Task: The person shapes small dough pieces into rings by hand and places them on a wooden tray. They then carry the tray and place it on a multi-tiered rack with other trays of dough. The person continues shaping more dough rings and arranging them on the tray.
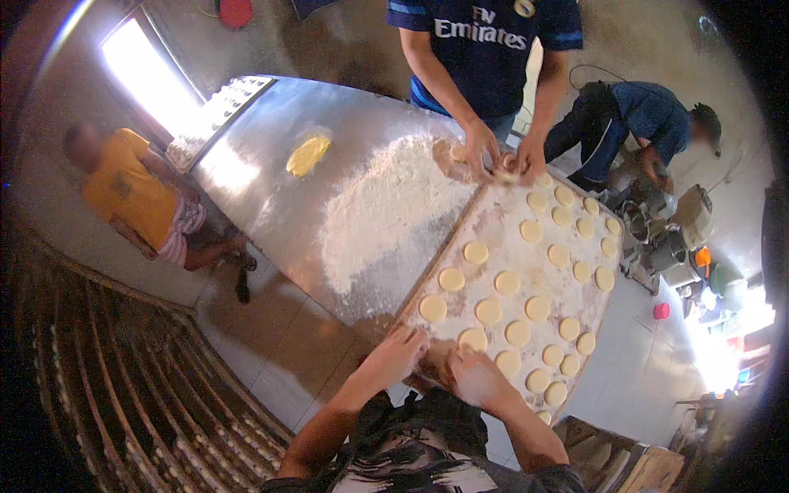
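Note:
My left hand (399,355) has curled fingers at the near-left corner of a flour-dusted board (514,238); what they hold, if anything, is unclear. My right hand (477,374) is closed at the board's near edge, just below a pale dough disc (472,337), its fingertips partly hidden. Several similar discs (537,307) are spread over the board, which lies on a metal table (279,230).
Flour (370,214) and a yellow lump (308,154) lie on the table. A co-worker's hands (501,156) work at the far corner. A seated person (140,189) is left, another bends (633,123) near pots (662,246). Slatted racks (156,378) stand lower left.

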`<state>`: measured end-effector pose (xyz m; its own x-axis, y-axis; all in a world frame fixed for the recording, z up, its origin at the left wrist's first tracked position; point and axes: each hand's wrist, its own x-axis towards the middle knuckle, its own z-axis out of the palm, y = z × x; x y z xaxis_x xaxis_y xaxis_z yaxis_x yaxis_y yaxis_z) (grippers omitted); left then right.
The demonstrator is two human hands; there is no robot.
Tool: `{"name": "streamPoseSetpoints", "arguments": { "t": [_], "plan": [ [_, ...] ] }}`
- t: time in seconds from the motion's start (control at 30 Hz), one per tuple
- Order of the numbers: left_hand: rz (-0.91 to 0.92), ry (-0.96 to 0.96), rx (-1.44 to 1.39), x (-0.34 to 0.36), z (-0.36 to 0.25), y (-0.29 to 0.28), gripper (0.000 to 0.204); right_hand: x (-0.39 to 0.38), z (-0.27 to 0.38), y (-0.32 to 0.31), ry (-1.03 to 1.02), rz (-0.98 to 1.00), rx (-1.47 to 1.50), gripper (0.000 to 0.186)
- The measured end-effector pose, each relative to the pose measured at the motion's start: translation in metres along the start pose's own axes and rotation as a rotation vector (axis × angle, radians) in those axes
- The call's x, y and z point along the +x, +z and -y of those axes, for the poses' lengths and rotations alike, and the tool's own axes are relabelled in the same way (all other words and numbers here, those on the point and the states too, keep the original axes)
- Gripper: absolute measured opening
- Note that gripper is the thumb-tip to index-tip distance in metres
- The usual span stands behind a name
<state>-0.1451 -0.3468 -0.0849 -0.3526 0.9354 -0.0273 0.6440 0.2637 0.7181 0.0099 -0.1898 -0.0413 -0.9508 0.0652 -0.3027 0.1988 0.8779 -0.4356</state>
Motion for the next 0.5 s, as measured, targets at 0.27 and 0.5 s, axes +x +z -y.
{"name": "streamPoseSetpoints", "arguments": {
  "t": [0.27, 0.5],
  "plan": [
    [-0.279, -0.285, -0.459, 0.037, 0.11, -0.127, 0.023, 0.169, 0.024, -0.032, 0.083, -0.253, 0.491, 0.033],
    [-0.513, 0.142, 0.218, 0.143, 0.216, -0.203, 0.02, 0.331, 0.045, -0.011, 0.272, -0.5, 0.107, 0.033]
  ]
}}
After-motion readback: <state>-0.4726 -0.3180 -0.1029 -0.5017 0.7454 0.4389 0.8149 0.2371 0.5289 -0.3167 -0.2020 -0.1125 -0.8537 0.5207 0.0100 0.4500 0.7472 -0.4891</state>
